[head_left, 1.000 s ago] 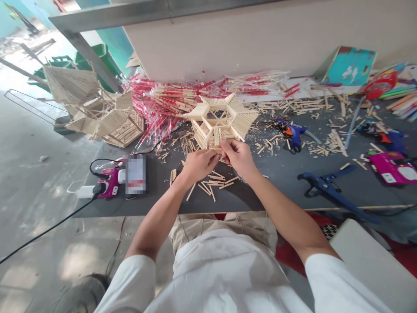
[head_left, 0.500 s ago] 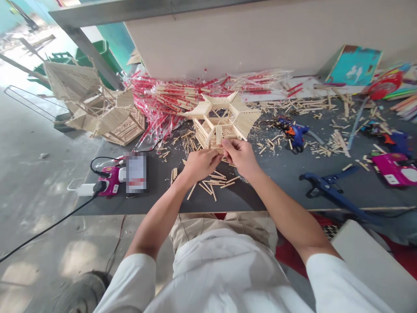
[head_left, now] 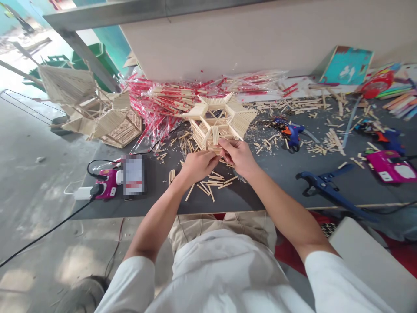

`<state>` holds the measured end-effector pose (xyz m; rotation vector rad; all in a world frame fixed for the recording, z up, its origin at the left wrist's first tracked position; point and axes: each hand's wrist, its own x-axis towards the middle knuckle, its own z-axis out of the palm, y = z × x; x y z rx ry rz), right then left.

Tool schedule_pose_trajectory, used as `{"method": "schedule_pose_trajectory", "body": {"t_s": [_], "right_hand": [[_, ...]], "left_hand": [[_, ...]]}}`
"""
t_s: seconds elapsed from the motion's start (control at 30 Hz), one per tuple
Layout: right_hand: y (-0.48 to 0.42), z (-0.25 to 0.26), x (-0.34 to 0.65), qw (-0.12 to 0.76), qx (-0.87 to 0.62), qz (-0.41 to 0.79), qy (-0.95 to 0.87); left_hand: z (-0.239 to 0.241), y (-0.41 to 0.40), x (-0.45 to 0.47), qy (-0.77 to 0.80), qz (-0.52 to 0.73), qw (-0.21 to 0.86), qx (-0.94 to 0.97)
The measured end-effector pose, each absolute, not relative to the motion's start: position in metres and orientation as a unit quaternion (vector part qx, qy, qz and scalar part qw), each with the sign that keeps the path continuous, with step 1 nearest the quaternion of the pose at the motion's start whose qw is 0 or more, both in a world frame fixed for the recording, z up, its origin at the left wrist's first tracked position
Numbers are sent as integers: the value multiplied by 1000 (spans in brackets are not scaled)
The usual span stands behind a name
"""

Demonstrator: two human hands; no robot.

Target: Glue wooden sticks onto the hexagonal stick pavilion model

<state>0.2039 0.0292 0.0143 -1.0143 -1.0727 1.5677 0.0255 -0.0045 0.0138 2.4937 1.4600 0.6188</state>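
Observation:
A hexagonal model of glued wooden sticks stands on the dark table. Both my hands meet at its near edge. My left hand is closed in a pinch, fingertips against the model's lower rim. My right hand is closed too, thumb and fingers pinching a thin wooden stick against the same rim. Short loose sticks lie on the table just under my hands.
Red-and-clear packs of sticks pile behind the model. Other stick models stand at the left. A blue glue gun, blue cutters, a pink device, and a phone beside a plugged charger lie around.
Both hands stay pinched at the model's near rim, with only a slight shift of the fingers. The view has drifted a little.

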Motion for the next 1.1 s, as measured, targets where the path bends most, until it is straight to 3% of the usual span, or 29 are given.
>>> {"method": "schedule_pose_trajectory", "body": {"t_s": [0.57,0.67,0.87,1.1], "right_hand": [[27,4,214,455,-412,619,-490],[24,3,220,451,-430,517,-587],[16,6,228,431,-456,188,-755],[5,11,232,463,-436,60,-769]], "left_hand": [[15,-5,25,493,201,88,842],[14,-4,25,501,206,83,837],[17,-3,22,545,258,91,792],[21,0,17,574,335,73,744]]}}
